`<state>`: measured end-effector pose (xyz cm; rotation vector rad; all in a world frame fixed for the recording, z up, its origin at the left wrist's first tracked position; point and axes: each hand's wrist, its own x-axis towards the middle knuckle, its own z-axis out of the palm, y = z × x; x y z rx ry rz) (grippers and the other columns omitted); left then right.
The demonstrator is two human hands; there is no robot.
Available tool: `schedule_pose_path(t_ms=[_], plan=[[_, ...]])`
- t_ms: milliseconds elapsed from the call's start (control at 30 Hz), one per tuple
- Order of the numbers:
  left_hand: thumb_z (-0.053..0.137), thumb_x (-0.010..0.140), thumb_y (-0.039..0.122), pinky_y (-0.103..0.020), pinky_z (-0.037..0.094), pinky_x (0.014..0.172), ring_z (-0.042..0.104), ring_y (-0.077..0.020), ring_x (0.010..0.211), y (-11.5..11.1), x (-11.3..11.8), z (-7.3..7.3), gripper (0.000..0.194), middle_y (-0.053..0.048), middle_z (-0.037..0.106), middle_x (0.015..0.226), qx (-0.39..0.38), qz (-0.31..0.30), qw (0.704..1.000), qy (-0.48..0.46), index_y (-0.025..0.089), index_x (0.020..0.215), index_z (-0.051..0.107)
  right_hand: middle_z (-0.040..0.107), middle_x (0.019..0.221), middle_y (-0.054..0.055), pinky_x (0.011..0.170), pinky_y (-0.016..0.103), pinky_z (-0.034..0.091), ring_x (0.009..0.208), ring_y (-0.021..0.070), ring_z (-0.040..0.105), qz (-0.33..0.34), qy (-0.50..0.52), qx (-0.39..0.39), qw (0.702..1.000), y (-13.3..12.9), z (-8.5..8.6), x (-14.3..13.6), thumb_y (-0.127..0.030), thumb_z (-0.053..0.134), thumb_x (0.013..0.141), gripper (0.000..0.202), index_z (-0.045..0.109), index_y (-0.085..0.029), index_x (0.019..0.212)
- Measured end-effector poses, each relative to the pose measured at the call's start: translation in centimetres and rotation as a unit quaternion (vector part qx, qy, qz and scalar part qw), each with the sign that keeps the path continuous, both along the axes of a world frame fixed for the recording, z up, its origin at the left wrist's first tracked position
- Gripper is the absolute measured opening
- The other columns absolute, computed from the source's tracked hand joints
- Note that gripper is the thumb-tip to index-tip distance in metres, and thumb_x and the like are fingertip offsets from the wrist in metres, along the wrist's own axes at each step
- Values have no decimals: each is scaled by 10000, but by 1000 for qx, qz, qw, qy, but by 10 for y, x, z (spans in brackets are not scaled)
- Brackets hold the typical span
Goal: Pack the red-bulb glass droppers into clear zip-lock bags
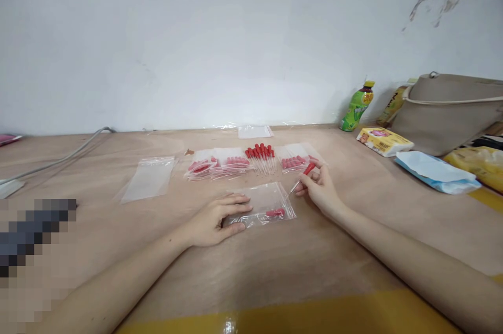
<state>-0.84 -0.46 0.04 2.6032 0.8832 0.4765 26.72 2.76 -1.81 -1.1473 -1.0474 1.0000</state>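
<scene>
My left hand (pixel 225 217) lies on the left part of a clear zip bag (pixel 259 197), fingers stretched out and pressing it to the table. Inside that bag is a dropper with a red rubber bulb (pixel 275 212), bulb toward the right. Between thumb and fingers of my right hand (pixel 319 186) is another red-bulbed dropper (pixel 308 169), its clear tube slanting down toward the bag's right end. Behind the bag lies a fanned pile of loose droppers (pixel 261 153). Filled bags of droppers (pixel 231 162) lie left of the pile, and more filled bags (pixel 294 160) lie right of it.
A stack of flat zip bags (pixel 151 179) lies to the left, another (pixel 254 132) by the wall. On the right stand a green bottle (pixel 357 107), a yellow tissue pack (pixel 384 142), a blue-and-white packet (pixel 436 171) and a grey bag (pixel 451 109). A cable (pixel 74 152) crosses the far left.
</scene>
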Motion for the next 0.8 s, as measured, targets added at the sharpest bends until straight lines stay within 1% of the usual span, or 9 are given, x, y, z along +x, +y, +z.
schedule_pose_path(t_ms=[100,233,300,333,400,467,567,700,800], plan=[[525,847,347,-438,319,1012,420,-232,1203,-1,1,2,432,-54,459,1311,5,-4,1000,-4,254,1264,464,526,620,-88,483,253,517,495,119,600,34,45,-31,998,-7,2,-6,-326,650,632,552,316,-249,1064],[531,843,356,-435,328,1005,426,-232,1192,-2,1,3,493,-51,477,1295,9,-1,1000,-8,251,1307,398,571,701,-31,619,285,528,599,120,625,98,82,-83,988,-12,2,-3,-340,633,659,347,414,-224,901],[527,845,361,-435,339,995,434,-234,1182,-3,0,3,513,-57,478,1292,9,2,1000,-11,248,1320,373,591,749,0,631,277,513,612,106,607,139,50,-105,984,-13,3,4,-346,641,652,289,474,-201,839],[525,845,364,-437,345,989,436,-237,1178,-3,0,3,521,-61,474,1294,10,3,1000,-13,247,1326,361,593,740,4,604,262,497,591,95,584,165,12,-116,979,-13,4,8,-349,653,642,282,504,-188,820],[522,846,368,-439,350,982,436,-242,1175,-3,0,2,533,-68,465,1299,9,4,1000,-15,245,1333,344,574,654,-14,513,222,433,518,68,508,230,-91,-131,960,-13,6,15,-352,678,622,292,557,-162,809],[520,846,370,-436,347,984,433,-243,1176,-3,0,2,536,-71,463,1299,8,5,1000,-17,241,1334,340,536,584,-34,459,199,351,479,54,432,280,-185,-118,935,-13,9,20,-353,680,621,311,602,-142,836],[520,845,374,-434,346,981,441,-247,1167,-3,1,3,534,-73,472,1288,7,4,1000,-18,239,1332,344,513,587,-36,456,197,296,489,55,390,291,-263,-50,919,-13,13,19,-331,664,635,302,646,-142,869],[527,843,371,-419,354,976,448,-237,1157,-3,1,3,537,-66,475,1285,7,7,1000,-14,238,1330,343,450,581,-43,465,201,282,491,56,358,275,-294,15,915,-15,12,9,-300,649,644,243,673,-151,834],[528,844,365,-403,356,977,443,-227,1162,-3,1,3,531,-60,473,1288,7,6,1000,-13,236,1327,347,460,578,-40,468,202,282,489,60,360,283,-293,31,913,-16,10,4,-306,634,662,248,674,-156,855]])
